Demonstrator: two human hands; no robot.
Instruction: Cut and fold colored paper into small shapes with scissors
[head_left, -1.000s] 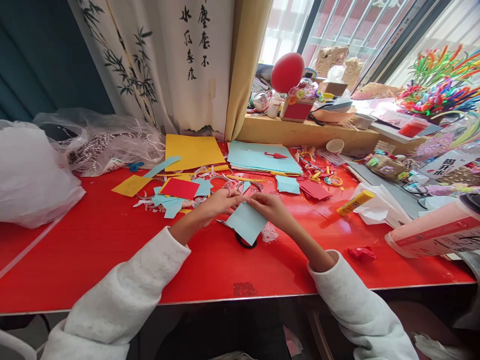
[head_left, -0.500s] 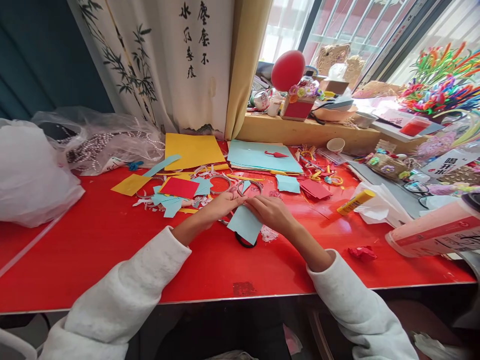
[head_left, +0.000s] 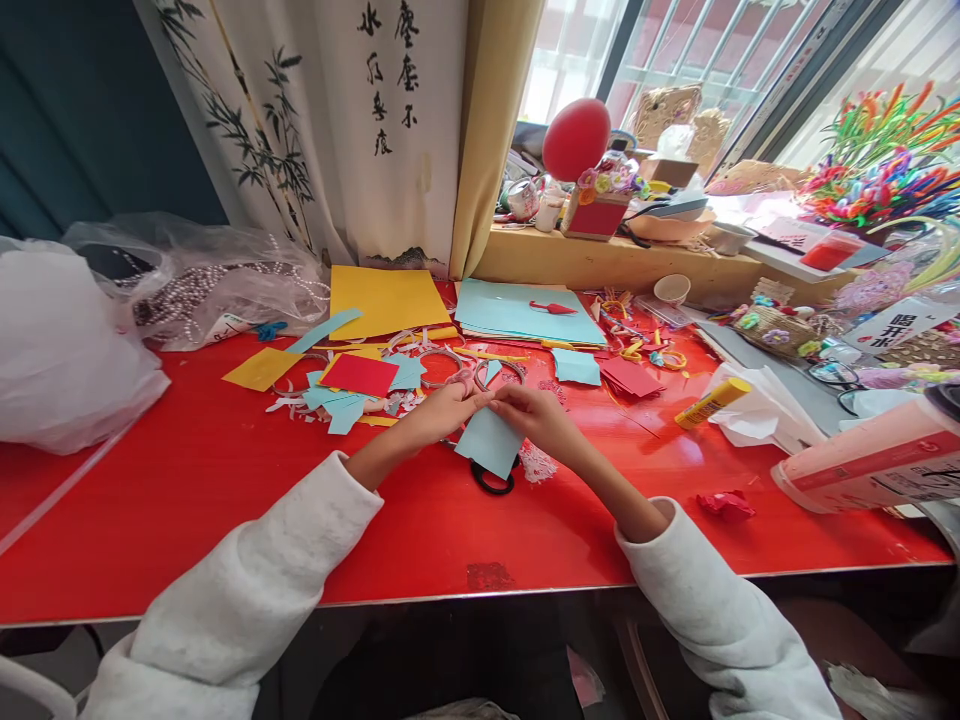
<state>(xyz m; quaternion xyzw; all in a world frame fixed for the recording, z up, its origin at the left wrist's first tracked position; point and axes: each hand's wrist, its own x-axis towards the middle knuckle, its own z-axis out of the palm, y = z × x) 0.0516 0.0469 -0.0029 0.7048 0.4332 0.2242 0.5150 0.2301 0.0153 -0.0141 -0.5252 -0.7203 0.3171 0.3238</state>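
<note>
A light blue piece of paper [head_left: 489, 443] hangs from my two hands, gripped near its upper edge. My left hand [head_left: 444, 412] is closed on its upper left corner, and my right hand [head_left: 531, 412] pinches it close beside, the fingertips of both almost touching. Below the paper, the black handle loops of scissors [head_left: 493, 483] show on the red table [head_left: 390, 560]; the blades are hidden. Just beyond my hands lie ring-shaped bands [head_left: 441, 368] among paper scraps. A red paper square [head_left: 359, 374] rests on blue scraps to the left.
Behind are a yellow sheet [head_left: 386, 300] and a stack of light blue sheets [head_left: 517, 310]. To the right lie red paper squares [head_left: 631, 376], a yellow glue stick [head_left: 711, 403], crumpled red paper [head_left: 726, 505] and a large pink bottle [head_left: 870, 470]. Plastic bags [head_left: 67, 350] stand at the left.
The blue paper's lower edge has lifted slightly, so more of the scissor handles shows. My right hand's fingers have shifted a little; my left hand has barely moved.
</note>
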